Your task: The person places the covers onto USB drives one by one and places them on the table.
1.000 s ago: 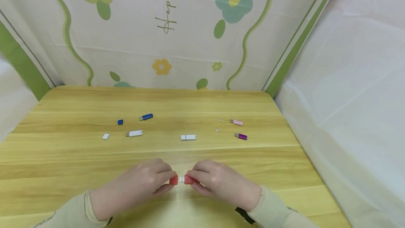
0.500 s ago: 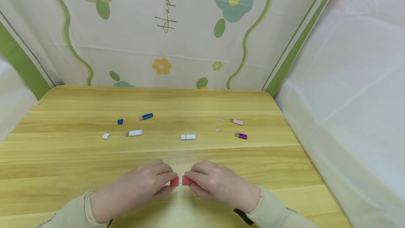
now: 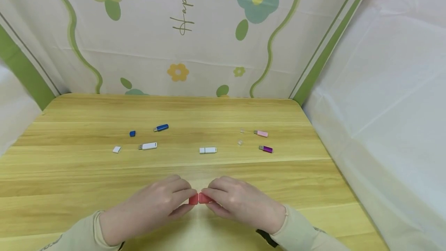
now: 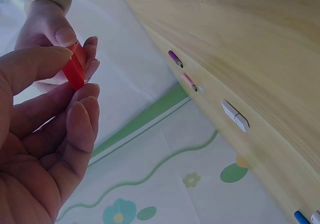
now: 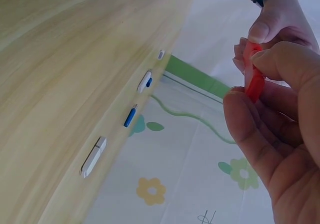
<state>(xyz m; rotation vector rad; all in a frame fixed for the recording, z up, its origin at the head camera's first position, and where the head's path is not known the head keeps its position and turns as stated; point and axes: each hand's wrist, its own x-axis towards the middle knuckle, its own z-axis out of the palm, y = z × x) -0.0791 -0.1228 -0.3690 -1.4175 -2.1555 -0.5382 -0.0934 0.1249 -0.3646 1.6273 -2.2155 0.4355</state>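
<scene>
In the head view, my left hand (image 3: pixel 158 204) pinches a red cap (image 3: pixel 193 199) between thumb and fingers. My right hand (image 3: pixel 242 204) pinches the red USB flash drive (image 3: pixel 204 198) that faces it. The two red pieces are end to end, with only a thin pale line between them; the metal plug no longer shows. Both wrist views have the red pieces held by the fingertips of the two hands. A capped white USB flash drive (image 3: pixel 208 150) lies on the table just beyond the hands.
On the wooden table (image 3: pixel 104 181), a blue drive (image 3: pixel 161 128) and blue cap (image 3: pixel 132 133) lie at left, with a white drive (image 3: pixel 148 146) and white cap (image 3: pixel 116 149). Pink (image 3: pixel 261 133) and purple drives (image 3: pixel 266 149) lie right, beside clear caps (image 3: pixel 240 142). A floral curtain (image 3: pixel 209 42) hangs behind.
The red cap and the red flash drive have come together; the metal plug between them has slid out of sight. The things on the table have stayed put.
</scene>
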